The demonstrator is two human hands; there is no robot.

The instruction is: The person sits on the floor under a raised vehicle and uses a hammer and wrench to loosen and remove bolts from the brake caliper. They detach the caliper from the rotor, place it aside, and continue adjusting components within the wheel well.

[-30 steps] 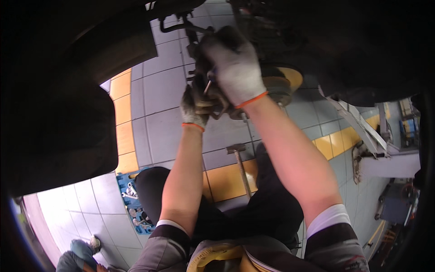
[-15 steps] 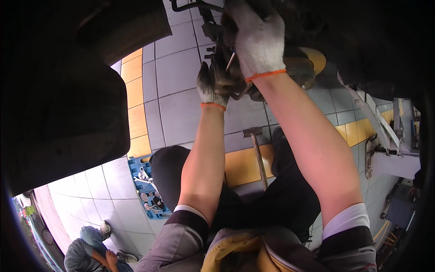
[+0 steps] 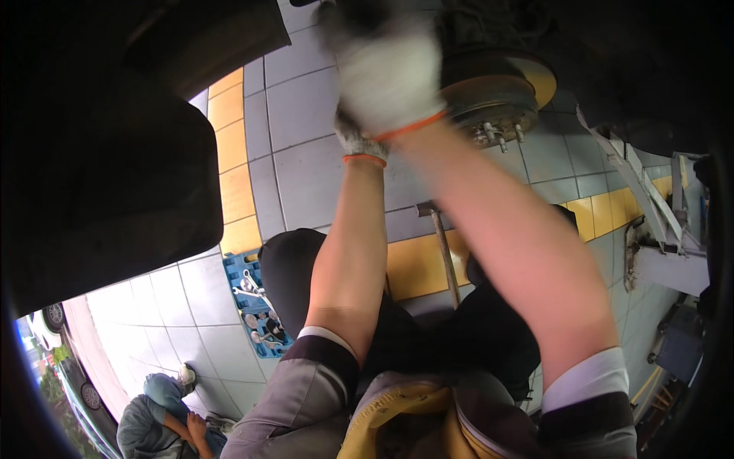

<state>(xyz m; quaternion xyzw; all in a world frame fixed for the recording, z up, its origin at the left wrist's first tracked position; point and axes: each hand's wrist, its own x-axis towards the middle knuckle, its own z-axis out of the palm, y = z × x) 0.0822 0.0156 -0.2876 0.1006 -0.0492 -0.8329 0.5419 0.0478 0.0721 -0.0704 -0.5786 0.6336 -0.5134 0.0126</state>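
Note:
Both my arms reach up under a raised car. My right hand (image 3: 390, 73), in a white glove with an orange cuff, is blurred by motion at the top of the picture, just left of a rusty wheel hub (image 3: 489, 96) with bare studs. My left hand (image 3: 358, 144), in a grey glove with an orange cuff, sits right below and behind the right one, and only its wrist part shows. The blur and the overlap hide the fingers of both hands and whatever is between them.
A long-handled hammer (image 3: 442, 249) lies on the grey and yellow tiled floor (image 3: 306, 99). A blue tool tray (image 3: 256, 306) with sockets and wrenches lies lower left. Another person (image 3: 164, 417) crouches at the bottom left. A dark wheel (image 3: 115, 168) fills the left, a lift arm (image 3: 642, 191) the right.
Both hands have moved up toward the top edge. The dark metal part they held by the hub is out of sight, and the right hand has become blurred.

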